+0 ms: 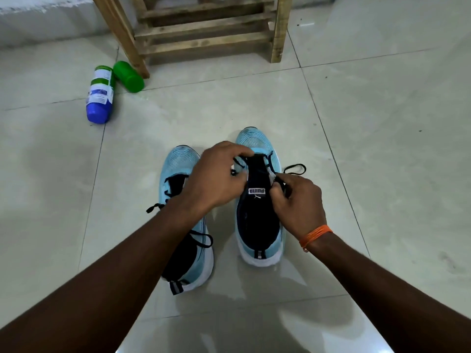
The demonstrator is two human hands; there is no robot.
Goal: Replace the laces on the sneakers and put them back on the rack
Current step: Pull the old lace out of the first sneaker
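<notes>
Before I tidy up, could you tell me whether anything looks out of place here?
Yes: a blue-and-white bottle lies on its side near the wooden rack, a green cap loose beside it.

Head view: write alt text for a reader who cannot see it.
The left hand and right hand pinch a black lace on a light-blue sneaker standing on the tiled floor. A second sneaker stands beside it; a wooden rack and two bottles are beyond.
</notes>
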